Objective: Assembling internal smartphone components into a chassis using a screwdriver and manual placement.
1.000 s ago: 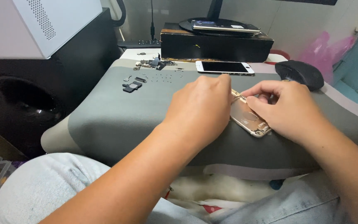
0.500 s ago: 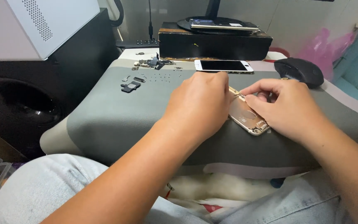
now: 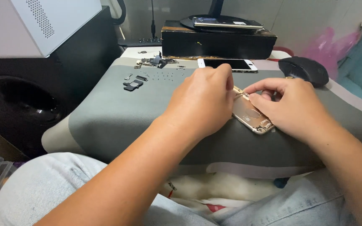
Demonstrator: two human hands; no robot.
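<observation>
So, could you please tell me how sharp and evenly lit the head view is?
Head view: hands and gold phone shell are sharp under soft, even light; no glare; the speaker sits in shadow; the nearest forearm is slightly soft.

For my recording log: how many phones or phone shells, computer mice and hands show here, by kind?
Phones or phone shells: 3, the gold shell under both hands, the white-framed phone on the grey pad, the dark phone on the black box.
Computer mice: 1, black mouse.
Hands: 2, left hand, right hand.
Total: 6.

A home phone-repair corner (improvised); loose phone parts (image 3: 133, 84) on a grey mat (image 3: 105, 121).
</observation>
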